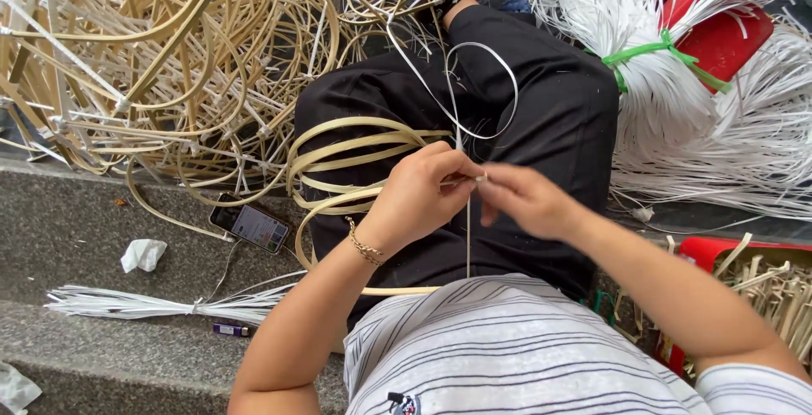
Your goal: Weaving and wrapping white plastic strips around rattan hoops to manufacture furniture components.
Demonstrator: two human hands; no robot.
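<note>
Thin white strip looped over lap, pinched w/ curved bamboo hoops lying across black trousers.

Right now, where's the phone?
In the head view, the phone lies on the stone step at left, beside the person's knee, just below the heap of bamboo hoops.

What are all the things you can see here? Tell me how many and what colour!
bamboo hoops: a few, tan, on the lap
hoop pile: many, tan, upper left
white strip: one, looping up from the hands
tied strip bundle: one, white with green tie, upper right
small strip bundle: one, white, on the step
phone: one, dark, on the step
crumpled tissue: one, white, left
red tubs: two, right
left hand: pinching strip
right hand: pinching strip
</note>
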